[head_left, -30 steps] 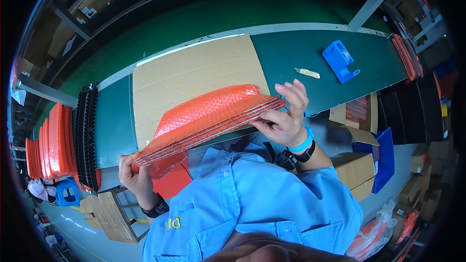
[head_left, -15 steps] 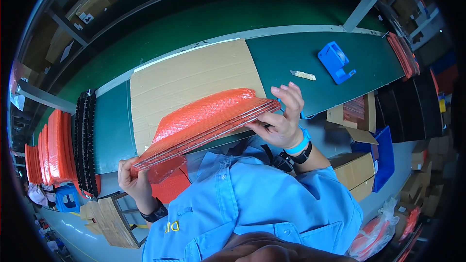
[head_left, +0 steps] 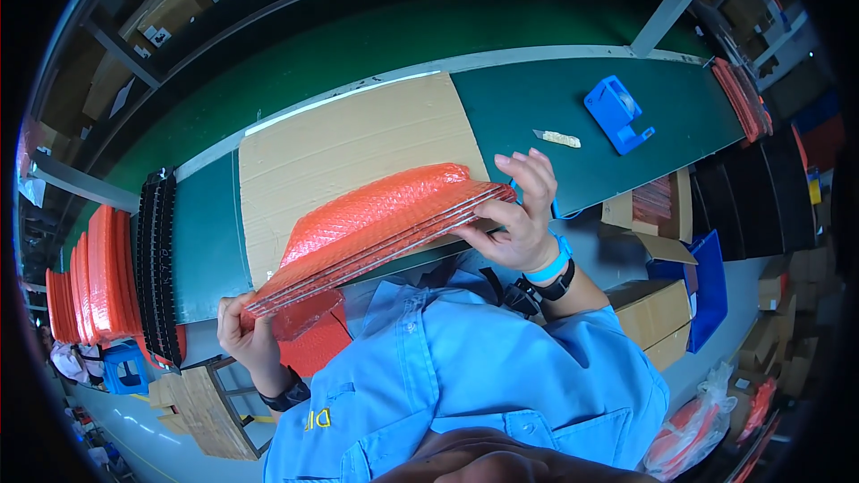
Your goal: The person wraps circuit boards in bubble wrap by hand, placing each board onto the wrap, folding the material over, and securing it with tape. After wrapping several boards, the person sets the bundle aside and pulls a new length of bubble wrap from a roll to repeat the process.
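A stack of orange bubble-wrap bags (head_left: 376, 228) is held above the table's near edge, its long axis slanting from the left hand (head_left: 243, 333), clamped on the low end, up to the right hand (head_left: 519, 219), whose fingers pinch the far end. Beneath lies a cardboard sheet (head_left: 349, 143); farther right on the green table (head_left: 537, 107) rest a pale small object (head_left: 559, 138) and a blue tape dispenser (head_left: 617, 113), with orange bag stacks (head_left: 98, 277) at the left edge.

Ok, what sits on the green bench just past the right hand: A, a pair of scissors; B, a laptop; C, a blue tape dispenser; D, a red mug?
C: a blue tape dispenser stands on the green bench beyond the right hand.
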Demonstrator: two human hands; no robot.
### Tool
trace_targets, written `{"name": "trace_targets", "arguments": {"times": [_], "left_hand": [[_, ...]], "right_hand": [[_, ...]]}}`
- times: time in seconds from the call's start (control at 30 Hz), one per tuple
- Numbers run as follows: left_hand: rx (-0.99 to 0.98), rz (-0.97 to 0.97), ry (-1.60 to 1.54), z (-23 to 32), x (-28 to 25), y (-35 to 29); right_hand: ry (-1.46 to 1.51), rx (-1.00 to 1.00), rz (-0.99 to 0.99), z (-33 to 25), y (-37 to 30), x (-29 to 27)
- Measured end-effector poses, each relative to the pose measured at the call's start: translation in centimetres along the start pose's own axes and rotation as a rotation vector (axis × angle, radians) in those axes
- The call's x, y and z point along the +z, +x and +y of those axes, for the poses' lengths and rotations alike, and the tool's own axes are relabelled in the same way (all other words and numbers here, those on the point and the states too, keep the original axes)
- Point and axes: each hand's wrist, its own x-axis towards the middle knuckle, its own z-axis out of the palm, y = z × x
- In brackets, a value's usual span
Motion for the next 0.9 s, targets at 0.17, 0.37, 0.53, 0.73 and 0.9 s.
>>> {"name": "trace_targets", "arguments": {"times": [0.17,0.37,0.53,0.73,0.9], "left_hand": [[-0.015,0.007,0.001,0.1,0.0,-0.1],[-0.031,0.008,0.001,0.2,0.1,-0.1],[-0.029,0.004,0.01,0.0,0.2,0.1],[-0.029,0.035,0.024,-0.1,-0.1,0.1],[-0.015,0.017,0.05,0.8,-0.2,1.1]], "right_hand": [[-0.017,-0.027,-0.002,0.0,0.0,0.0],[0.043,0.059,0.014,0.0,-0.3,0.3],[0.042,0.037,-0.002,0.5,-0.1,0.3],[0.212,0.205,-0.121,1.0,0.6,0.4],[0.435,0.299,-0.564,5.1,-0.7,0.4]]}}
